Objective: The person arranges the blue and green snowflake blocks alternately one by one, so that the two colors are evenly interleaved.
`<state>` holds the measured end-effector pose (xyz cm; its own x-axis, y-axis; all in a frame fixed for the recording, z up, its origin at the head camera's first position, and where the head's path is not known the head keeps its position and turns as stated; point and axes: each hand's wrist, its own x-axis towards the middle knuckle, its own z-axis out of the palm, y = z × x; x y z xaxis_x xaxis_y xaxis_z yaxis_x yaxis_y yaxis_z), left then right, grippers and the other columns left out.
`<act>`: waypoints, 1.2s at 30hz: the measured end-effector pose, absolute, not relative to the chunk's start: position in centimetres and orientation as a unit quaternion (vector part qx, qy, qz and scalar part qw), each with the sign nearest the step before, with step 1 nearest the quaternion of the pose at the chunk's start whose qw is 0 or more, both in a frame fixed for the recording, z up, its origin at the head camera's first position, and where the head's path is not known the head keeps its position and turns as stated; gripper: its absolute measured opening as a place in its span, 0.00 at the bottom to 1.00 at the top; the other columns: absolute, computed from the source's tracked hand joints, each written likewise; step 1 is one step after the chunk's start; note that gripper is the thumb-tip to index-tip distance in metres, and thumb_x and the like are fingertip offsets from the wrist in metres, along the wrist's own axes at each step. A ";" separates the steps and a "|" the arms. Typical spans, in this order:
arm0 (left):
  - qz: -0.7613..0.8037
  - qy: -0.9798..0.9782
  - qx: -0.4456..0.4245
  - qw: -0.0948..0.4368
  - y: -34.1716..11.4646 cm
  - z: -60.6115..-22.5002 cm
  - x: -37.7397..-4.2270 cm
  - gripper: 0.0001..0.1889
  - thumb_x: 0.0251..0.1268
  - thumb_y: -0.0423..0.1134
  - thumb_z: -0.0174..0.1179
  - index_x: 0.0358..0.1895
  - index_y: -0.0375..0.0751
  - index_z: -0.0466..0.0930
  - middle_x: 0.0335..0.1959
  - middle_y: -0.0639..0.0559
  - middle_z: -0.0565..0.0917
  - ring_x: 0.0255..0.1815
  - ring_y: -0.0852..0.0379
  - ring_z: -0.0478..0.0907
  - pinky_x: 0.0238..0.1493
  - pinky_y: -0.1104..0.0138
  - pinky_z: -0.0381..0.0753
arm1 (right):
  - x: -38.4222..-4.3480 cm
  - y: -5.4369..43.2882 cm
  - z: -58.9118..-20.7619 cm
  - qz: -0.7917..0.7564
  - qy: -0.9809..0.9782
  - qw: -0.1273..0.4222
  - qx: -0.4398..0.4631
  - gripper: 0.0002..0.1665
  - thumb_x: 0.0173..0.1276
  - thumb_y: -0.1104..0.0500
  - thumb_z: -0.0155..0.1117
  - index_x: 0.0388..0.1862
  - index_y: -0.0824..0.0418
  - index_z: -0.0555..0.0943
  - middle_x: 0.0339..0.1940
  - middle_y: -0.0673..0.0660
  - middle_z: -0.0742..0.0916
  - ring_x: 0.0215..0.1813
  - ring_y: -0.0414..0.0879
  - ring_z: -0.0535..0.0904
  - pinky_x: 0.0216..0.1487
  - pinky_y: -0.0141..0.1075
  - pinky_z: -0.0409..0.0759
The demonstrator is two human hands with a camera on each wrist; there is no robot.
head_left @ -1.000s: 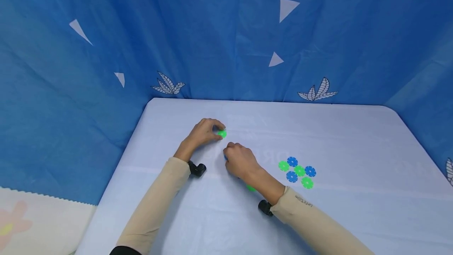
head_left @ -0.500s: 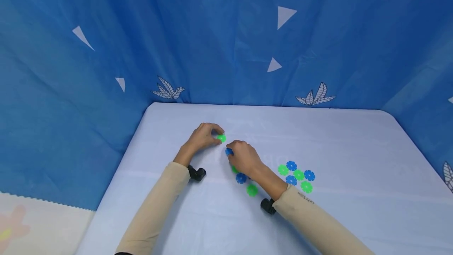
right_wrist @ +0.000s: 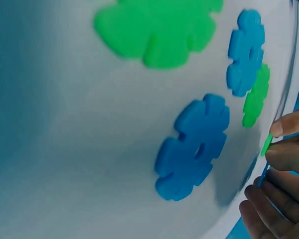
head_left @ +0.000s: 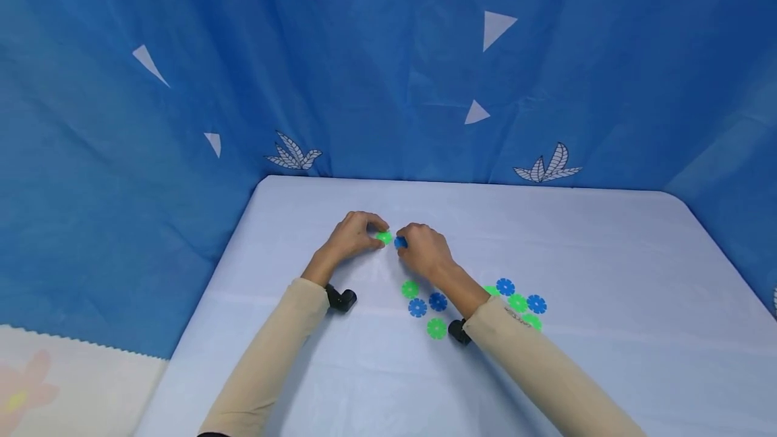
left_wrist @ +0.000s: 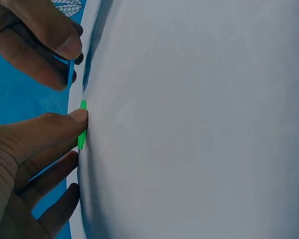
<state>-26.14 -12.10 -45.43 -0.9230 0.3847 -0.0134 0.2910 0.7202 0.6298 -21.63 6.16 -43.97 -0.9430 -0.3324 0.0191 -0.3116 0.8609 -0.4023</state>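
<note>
Blue patterned backdrop (head_left: 376, 93) behind, white tabletop (head_left: 607, 255) in front; step in hand reads as bringing two notched flower-shaped discs together; left hand (head_left: 352, 235) pinches the held green disc (head_left: 385, 238) between thumb and fingertips, its other fingers spread apart in the left wrist view; right hand (head_left: 425, 248) grips the held blue disc (head_left: 400, 242) between thumb and fingers, back of the hand up; discs face each other just apart over the far half of the table, clearance off it hard to tell; both forearms angle in from the near side; next move likely calls for closing the gap and lining up notches, both pinches firm; loose green disc (head_left: 410, 288) and other loose discs (head_left: 436, 328) lie below the right wrist; second cluster (head_left: 518, 303) partly hidden by the right sleeve (head_left: 546, 369).
</note>
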 end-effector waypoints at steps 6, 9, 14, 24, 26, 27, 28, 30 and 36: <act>0.332 0.922 0.185 0.069 -11.8 -45.2 -26.2 0.18 0.50 0.33 0.75 0.47 0.41 0.87 0.45 0.50 0.87 0.55 0.51 0.78 0.61 0.55 0.72 | -22.4 6.2 -44.1 -0.207 0.964 0.024 -0.165 0.10 0.65 0.65 0.66 0.44 0.61 0.88 0.42 0.55 0.87 0.40 0.44 0.79 0.43 0.42 0.80; 0.335 0.921 0.185 0.071 -11.9 -45.2 -26.2 0.18 0.50 0.33 0.75 0.47 0.41 0.87 0.45 0.50 0.87 0.55 0.51 0.78 0.61 0.55 0.72 | -22.6 6.2 -44.2 -0.213 0.962 0.026 -0.166 0.07 0.65 0.66 0.66 0.41 0.61 0.88 0.38 0.54 0.87 0.37 0.44 0.76 0.42 0.41 0.79; 0.338 0.920 0.185 0.072 -11.9 -45.1 -26.2 0.18 0.50 0.34 0.75 0.47 0.41 0.87 0.45 0.50 0.87 0.56 0.50 0.78 0.62 0.55 0.71 | -22.6 6.0 -44.4 -0.216 0.962 0.028 -0.163 0.04 0.65 0.66 0.66 0.35 0.61 0.87 0.33 0.53 0.85 0.34 0.45 0.74 0.39 0.39 0.76; 0.342 0.920 0.179 0.064 -12.0 -45.4 -25.9 0.17 0.50 0.33 0.75 0.46 0.41 0.88 0.46 0.50 0.87 0.58 0.49 0.77 0.64 0.54 0.69 | -22.5 5.8 -44.7 -0.219 0.961 0.019 -0.165 0.06 0.66 0.66 0.66 0.39 0.61 0.88 0.40 0.55 0.88 0.40 0.45 0.80 0.47 0.41 0.80; 0.347 0.919 0.179 0.062 -12.0 -45.5 -25.9 0.17 0.50 0.32 0.75 0.46 0.40 0.88 0.46 0.50 0.87 0.57 0.49 0.78 0.64 0.54 0.69 | -22.5 5.8 -44.7 -0.221 0.962 0.018 -0.161 0.08 0.67 0.65 0.66 0.42 0.61 0.89 0.44 0.55 0.89 0.45 0.46 0.83 0.51 0.42 0.80; 0.348 0.918 0.180 0.061 -12.0 -45.5 -25.9 0.17 0.50 0.32 0.75 0.46 0.40 0.87 0.46 0.49 0.87 0.57 0.49 0.78 0.64 0.54 0.69 | -22.5 5.8 -44.7 -0.222 0.962 0.019 -0.158 0.09 0.67 0.65 0.66 0.44 0.61 0.89 0.45 0.55 0.89 0.48 0.47 0.83 0.53 0.42 0.80; 0.349 0.918 0.181 0.059 -12.0 -45.6 -26.0 0.17 0.50 0.32 0.75 0.46 0.40 0.87 0.46 0.49 0.87 0.57 0.49 0.78 0.64 0.55 0.69 | -22.6 5.8 -44.7 -0.224 0.962 0.020 -0.156 0.10 0.67 0.64 0.66 0.45 0.61 0.88 0.47 0.56 0.88 0.50 0.48 0.83 0.55 0.43 0.80; 0.349 0.918 0.183 0.053 -12.0 -45.8 -26.0 0.17 0.50 0.31 0.75 0.46 0.39 0.87 0.45 0.49 0.87 0.56 0.49 0.78 0.63 0.55 0.70 | -22.6 5.9 -44.7 -0.228 0.961 0.025 -0.152 0.13 0.67 0.64 0.67 0.49 0.61 0.87 0.50 0.57 0.88 0.55 0.50 0.82 0.58 0.44 0.78; 0.355 0.915 0.184 0.057 -12.1 -45.9 -26.1 0.17 0.50 0.31 0.75 0.47 0.39 0.87 0.46 0.49 0.87 0.57 0.49 0.78 0.64 0.55 0.69 | -22.6 5.9 -44.8 -0.227 0.962 0.033 -0.146 0.18 0.67 0.63 0.67 0.56 0.62 0.84 0.54 0.57 0.86 0.59 0.52 0.80 0.60 0.44 0.76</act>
<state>-26.07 -12.10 -45.91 -0.9257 0.3774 0.0261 0.2960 0.6795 0.6713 -22.61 5.88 -44.84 -0.9551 -0.2962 0.0035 -0.2666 0.8543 -0.4462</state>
